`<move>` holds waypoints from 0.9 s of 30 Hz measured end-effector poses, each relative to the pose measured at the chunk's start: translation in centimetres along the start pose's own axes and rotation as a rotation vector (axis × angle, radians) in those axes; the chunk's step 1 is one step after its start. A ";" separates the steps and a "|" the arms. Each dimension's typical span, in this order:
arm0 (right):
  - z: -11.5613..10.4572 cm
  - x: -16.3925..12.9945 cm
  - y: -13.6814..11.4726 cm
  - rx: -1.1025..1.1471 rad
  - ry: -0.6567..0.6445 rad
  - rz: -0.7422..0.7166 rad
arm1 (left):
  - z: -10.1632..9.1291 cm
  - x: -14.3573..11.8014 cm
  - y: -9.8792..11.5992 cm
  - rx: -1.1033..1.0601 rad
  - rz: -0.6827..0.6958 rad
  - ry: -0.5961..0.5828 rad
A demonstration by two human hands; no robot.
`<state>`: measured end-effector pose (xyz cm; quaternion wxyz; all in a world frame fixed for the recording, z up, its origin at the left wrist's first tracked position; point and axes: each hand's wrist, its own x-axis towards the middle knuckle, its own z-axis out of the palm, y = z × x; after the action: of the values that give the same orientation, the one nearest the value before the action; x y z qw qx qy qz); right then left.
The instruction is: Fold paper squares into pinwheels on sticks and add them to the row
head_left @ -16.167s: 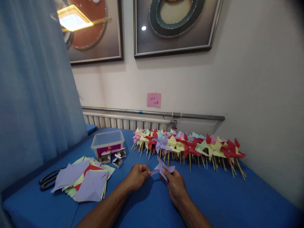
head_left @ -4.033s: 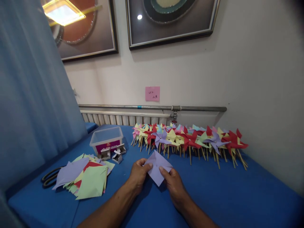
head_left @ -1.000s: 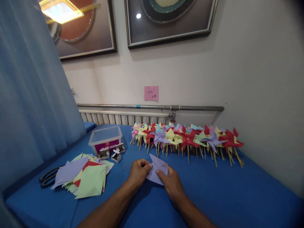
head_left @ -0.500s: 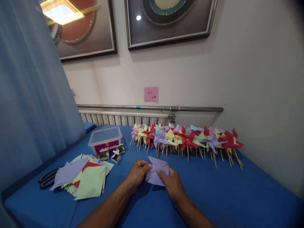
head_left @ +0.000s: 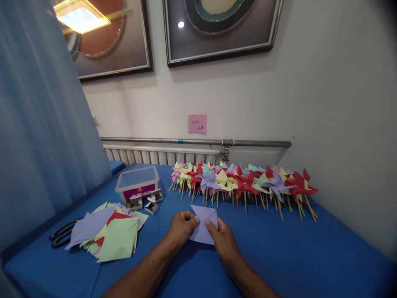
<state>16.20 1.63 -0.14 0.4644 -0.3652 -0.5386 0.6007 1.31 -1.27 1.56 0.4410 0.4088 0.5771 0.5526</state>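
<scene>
A lilac paper square (head_left: 204,225) with cut corners is held low over the blue table (head_left: 279,256), pinched from both sides. My left hand (head_left: 181,227) grips its left edge between thumb and fingers. My right hand (head_left: 223,240) presses a folded corner down near the paper's middle with thumb and forefinger. Behind the hands lies a long row of finished paper pinwheels (head_left: 245,184) on wooden sticks, in red, yellow, lilac, green and pink.
A loose stack of coloured paper squares (head_left: 108,234) lies to the left, with black scissors (head_left: 62,234) beside it. A clear plastic box (head_left: 138,188) and small open cardboard boxes (head_left: 149,203) sit behind the stack. A blue curtain (head_left: 40,124) hangs on the left.
Over the last second the lilac paper's corners have been folded inward and its shape has shifted between my hands. Both hands stay in the same spot.
</scene>
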 end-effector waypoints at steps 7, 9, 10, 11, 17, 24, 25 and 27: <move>0.5 -0.2 -0.3 0.237 -0.037 0.085 | 0.2 0.1 0.0 -0.028 0.017 0.016; 0.6 -0.4 -0.5 0.269 -0.033 0.117 | 0.2 0.0 0.1 -0.029 0.023 0.021; 0.6 -0.4 -0.6 0.283 -0.029 0.130 | 0.3 -0.1 0.1 -0.030 0.024 0.025; 0.6 -0.5 -0.8 0.299 -0.022 0.140 | 0.3 -0.1 0.1 -0.027 0.025 0.028; 0.4 -0.4 -1.4 0.395 -0.005 0.187 | 0.4 -0.3 0.0 0.040 0.053 0.017; 0.5 -0.5 -2.1 0.437 -0.014 0.199 | 0.6 -0.5 0.0 0.097 0.072 0.022; 0.6 -0.6 -2.2 0.432 -0.033 0.198 | 0.6 -0.5 0.0 0.104 0.074 0.025; 0.7 -0.8 -2.4 0.415 -0.055 0.189 | 0.5 -0.5 0.1 0.120 0.078 0.042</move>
<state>16.20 0.67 2.25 0.4563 -0.2940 -0.3792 0.7494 1.94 -1.60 1.65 0.3817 0.4449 0.6019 0.5423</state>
